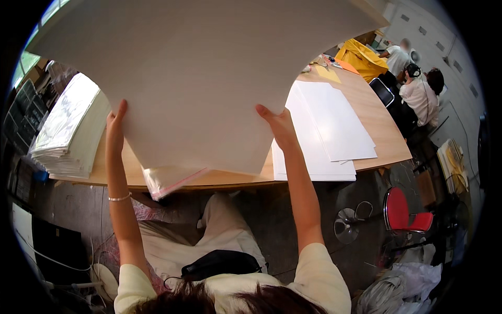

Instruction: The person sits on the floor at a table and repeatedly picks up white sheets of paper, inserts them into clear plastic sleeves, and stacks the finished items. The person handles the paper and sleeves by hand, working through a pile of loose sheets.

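Both hands lift a large white sheet (209, 68), hiding the table (376, 120).

A paper stack (68, 131) and flat white boards (329, 125) lie on the bench (387, 141); a red chair (402, 212) stands near two seated people (418, 83).

A clear plastic bag with a pink zip strip (166, 180) hangs at lower centre-left, under the big white sheet. A dark, rectangular tablet screen (383, 91) sits upper right.
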{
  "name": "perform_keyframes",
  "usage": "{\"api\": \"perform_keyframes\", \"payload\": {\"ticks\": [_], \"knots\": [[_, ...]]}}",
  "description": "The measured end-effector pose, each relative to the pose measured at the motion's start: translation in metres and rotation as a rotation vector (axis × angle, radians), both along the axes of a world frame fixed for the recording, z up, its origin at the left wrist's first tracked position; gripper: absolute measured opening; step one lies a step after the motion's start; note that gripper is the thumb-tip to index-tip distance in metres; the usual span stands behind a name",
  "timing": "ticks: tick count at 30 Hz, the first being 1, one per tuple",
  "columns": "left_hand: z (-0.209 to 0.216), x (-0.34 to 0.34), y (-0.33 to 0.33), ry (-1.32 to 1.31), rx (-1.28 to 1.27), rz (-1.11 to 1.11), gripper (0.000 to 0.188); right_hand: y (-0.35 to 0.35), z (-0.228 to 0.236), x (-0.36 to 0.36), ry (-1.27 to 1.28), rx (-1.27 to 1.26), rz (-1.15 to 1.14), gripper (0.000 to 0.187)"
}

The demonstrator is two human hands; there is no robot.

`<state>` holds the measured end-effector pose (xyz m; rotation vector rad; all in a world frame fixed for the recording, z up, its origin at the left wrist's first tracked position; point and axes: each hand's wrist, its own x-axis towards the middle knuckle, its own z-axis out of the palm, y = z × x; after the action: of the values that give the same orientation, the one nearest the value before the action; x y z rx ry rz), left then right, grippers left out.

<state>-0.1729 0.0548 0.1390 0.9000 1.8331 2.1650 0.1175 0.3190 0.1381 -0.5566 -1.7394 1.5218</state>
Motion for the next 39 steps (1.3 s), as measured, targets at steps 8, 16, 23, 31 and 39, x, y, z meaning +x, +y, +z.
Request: {"api": "perform_keyframes", "payload": {"ticks": [8,16,23,31,39], "knots": [[-0.04,-0.047,0.003,0.009,-0.012,-0.076,0.056,0.019,-0.022,0.001,0.371,-0.43,0.337,0.041],[-0.022,-0.008,-0.047,-0.068,-0.151,-0.244,0.049,0.016,0.022,-0.004,-0.201,-0.415,0.387,0.049],[-0.108,0.026,-0.094,-0.381,-0.399,-0.317,0.047,0.007,-0.097,0.017,-0.493,-0.662,0.397,0.049],[-0.207,0.119,-0.159,-1.184,0.227,-0.436,0.058,-0.016,-0.154,0.057,-0.632,-0.868,0.529,0.043],[-0.234,0.179,-0.196,-1.24,0.262,-0.44,0.056,-0.041,-0.184,0.116,-0.469,-1.145,0.57,0.052]]}}
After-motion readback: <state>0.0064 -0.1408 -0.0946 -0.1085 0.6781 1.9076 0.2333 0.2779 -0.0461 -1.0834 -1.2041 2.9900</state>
